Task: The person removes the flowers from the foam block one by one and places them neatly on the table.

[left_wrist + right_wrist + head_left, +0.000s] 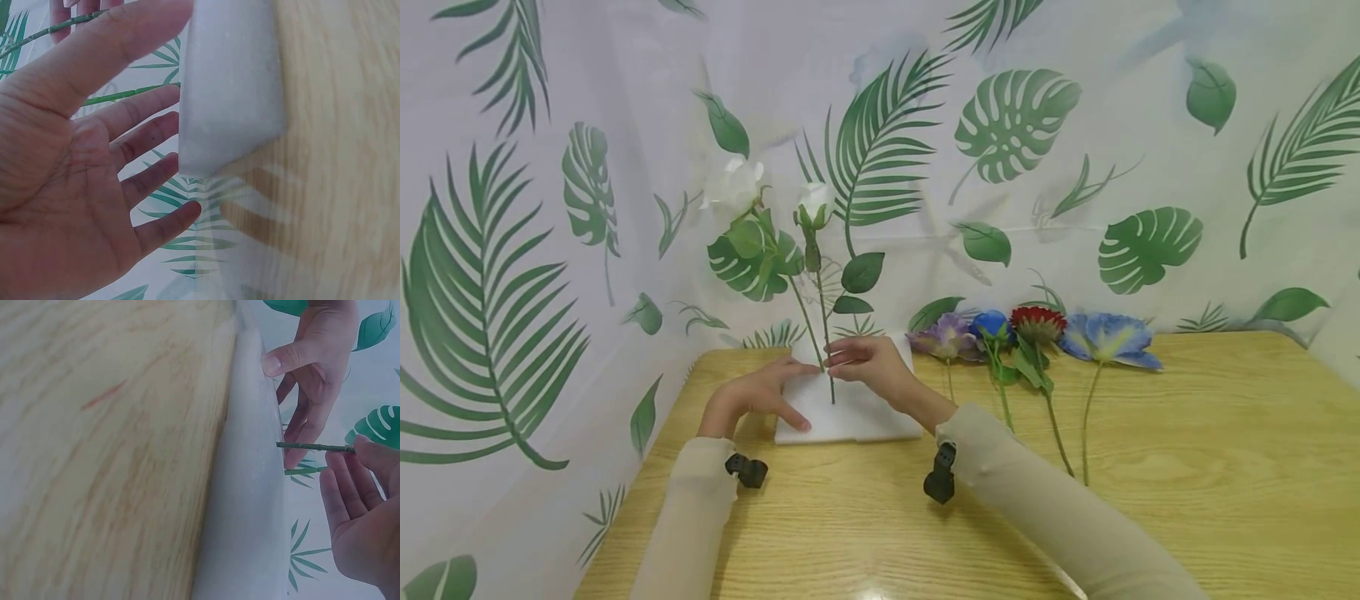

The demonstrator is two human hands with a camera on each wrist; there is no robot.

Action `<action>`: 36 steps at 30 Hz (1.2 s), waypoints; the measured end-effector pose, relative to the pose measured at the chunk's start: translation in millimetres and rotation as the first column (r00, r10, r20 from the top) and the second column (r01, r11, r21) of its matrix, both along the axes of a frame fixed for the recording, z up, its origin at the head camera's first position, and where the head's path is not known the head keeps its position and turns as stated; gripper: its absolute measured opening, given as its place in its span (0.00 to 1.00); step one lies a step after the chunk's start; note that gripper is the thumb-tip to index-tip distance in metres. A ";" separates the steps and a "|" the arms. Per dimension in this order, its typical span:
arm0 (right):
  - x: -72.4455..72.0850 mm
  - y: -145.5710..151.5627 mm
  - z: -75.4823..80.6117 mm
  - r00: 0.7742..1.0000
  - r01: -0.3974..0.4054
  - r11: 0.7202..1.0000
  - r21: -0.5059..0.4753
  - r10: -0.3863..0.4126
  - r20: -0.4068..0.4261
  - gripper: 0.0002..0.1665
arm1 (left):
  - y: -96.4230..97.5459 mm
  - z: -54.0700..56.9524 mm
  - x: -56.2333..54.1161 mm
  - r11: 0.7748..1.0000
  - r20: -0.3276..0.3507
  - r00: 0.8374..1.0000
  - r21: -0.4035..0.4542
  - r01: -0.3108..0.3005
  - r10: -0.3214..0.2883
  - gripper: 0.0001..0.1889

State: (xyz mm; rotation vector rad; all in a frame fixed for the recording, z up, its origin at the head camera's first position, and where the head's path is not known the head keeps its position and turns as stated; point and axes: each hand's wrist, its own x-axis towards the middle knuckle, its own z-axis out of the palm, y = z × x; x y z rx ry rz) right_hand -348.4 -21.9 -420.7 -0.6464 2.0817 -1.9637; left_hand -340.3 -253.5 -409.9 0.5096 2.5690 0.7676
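Observation:
A white rose [815, 204] on a dark stem stands nearly upright over the white foam block [857, 421]. My right hand [880, 367] pinches that stem between thumb and fingertips. In the right wrist view, the lower tip of the held stem [312, 447] meets the block's upper edge; I cannot tell whether it has gone in. Behind it, a fuller white flower [733, 187] leans left, its green stem [302, 470] reaching down to the foam. With fingers spread and fairly straight, my left hand [756, 392] touches the block's left side.
Right of the foam, a purple flower [949, 337], a blue rose [992, 325], a red flower [1037, 323] and a large blue flower [1108, 337] lie in a row on the wooden table [1210, 467]. A leaf-patterned curtain [1037, 200] stands behind and to the left.

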 end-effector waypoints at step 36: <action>6.9 -1.2 15.1 0.997 0.008 0.993 0.121 0.001 -0.078 0.12 | -1.1 -2.5 -1.4 0.999 0.039 0.999 0.017 -0.030 0.030 0.50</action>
